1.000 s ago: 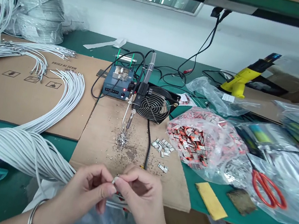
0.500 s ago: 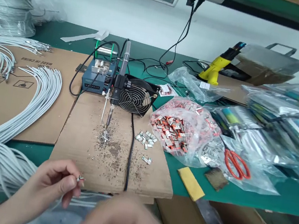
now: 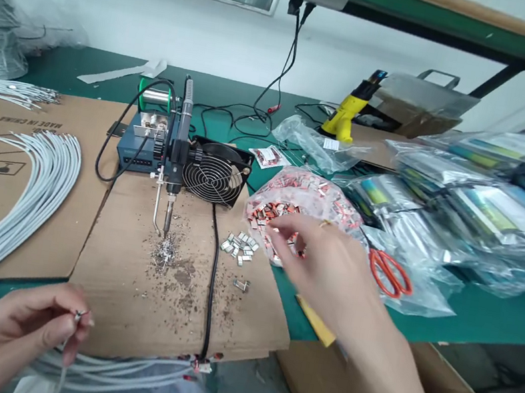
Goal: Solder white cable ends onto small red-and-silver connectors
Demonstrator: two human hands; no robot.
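Between the thumb and fingers of my left hand (image 3: 33, 329) is the stripped end of a white cable (image 3: 63, 368), at the lower left. Its bare wire tips stick up just past my fingertips. My right hand (image 3: 327, 262) is over the front of a clear plastic bag of small orange-and-metal connectors (image 3: 267, 211); thumb and forefinger are apart, with nothing visible between them. Left of that hand, several small metal connectors (image 3: 239, 247) lie loose on a cardboard sheet (image 3: 113, 292), and another small connector (image 3: 241, 285) lies nearer me.
A soldering iron (image 3: 182, 135) stands upright in a holder above solder scraps (image 3: 164, 252). Beside it are a black fan (image 3: 215, 175) and a blue solder feeder (image 3: 135, 154). White cable bundles (image 3: 58, 187) lie left. Red-handled scissors (image 3: 390, 273) and silvery packets (image 3: 488, 209) lie right.
My right hand has moved from the bottom centre, up and right, to the bag of connectors. My left hand still holds the cable end. The view has shifted to the right.
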